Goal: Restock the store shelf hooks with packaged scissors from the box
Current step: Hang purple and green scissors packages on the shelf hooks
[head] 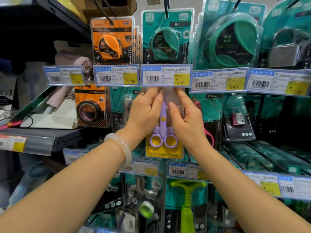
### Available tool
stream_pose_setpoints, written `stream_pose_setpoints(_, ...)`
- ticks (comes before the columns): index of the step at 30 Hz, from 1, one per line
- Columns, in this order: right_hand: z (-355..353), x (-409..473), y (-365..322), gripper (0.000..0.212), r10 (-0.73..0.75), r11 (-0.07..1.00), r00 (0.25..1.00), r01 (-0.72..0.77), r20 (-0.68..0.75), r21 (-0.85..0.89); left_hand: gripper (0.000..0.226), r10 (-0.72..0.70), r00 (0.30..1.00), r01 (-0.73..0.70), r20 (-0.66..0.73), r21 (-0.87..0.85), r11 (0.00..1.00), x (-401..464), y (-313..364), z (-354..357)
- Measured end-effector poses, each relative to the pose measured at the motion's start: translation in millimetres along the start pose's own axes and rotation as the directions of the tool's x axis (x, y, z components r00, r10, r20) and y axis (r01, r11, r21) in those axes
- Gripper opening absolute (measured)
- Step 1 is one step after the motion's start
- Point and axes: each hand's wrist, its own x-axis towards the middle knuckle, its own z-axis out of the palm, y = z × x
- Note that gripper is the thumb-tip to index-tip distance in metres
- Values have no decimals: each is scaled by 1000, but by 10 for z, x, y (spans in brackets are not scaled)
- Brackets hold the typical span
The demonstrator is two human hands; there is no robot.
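Pinching the upper part of a clear blister pack of purple scissors point(162, 130), the left hand point(146, 113) is curling its fingers over the pack's left edge while the right hand point(186, 118) is gripping the right edge, thumb lying on the front. The pack is hanging upright between both palms, its top tucked just behind a price tag reading 2.90 point(165, 76), its yellow card base sticking out below the wrists. A pale bangle point(120, 145) is sitting on the left wrist.

Room is tight: a pink-handled scissors pack point(209, 125) headed with Chinese characters is crowding the right hand, and a teal hardware pack point(122, 105) is touching the left. Neighbouring tags are showing 14.50 point(116, 77) and 3.50 point(218, 82).

Above the tags, an orange tape measure pack point(111, 42) marked "Household Goods" is hanging beside a green tape measure pack point(165, 38). A padlock pack point(286, 49) is hanging at far right, a combination lock pack point(238, 116) beneath it. Lower down, a lime-green T-shaped tool point(187, 199) is sitting in its blister.
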Motion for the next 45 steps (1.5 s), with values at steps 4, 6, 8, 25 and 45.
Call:
stream_pose_setpoints(4, 13, -40, 31, 48, 25, 1000, 1000, -26, -15, -6, 51, 21, 999, -22, 28, 59, 998, -34, -29, -25)
stream_pose_setpoints(6, 20, -64, 23, 47, 23, 1000, 999, -23, -39, 10, 54, 23, 999, -27, 42, 95, 995, -27, -29, -43)
stream_pose_setpoints(8, 15, -69, 2, 47, 16, 999, 998, -14, -61, 38, 57, 30, 998, -37, 58, 124, 992, -13, -11, -45)
stream_pose_setpoints(25, -37, 92, 152, 47, 243, 966, 967, -233, 83, -108, 48, -288, 938, 284, 192, 49, 958, 15, -147, 128)
stream_pose_setpoints(45, -138, -107, -221, 59, 548, 506, 813, -133, 198, -852, 107, -525, 760, 367, 384, 413, 833, -360, 51, 8)
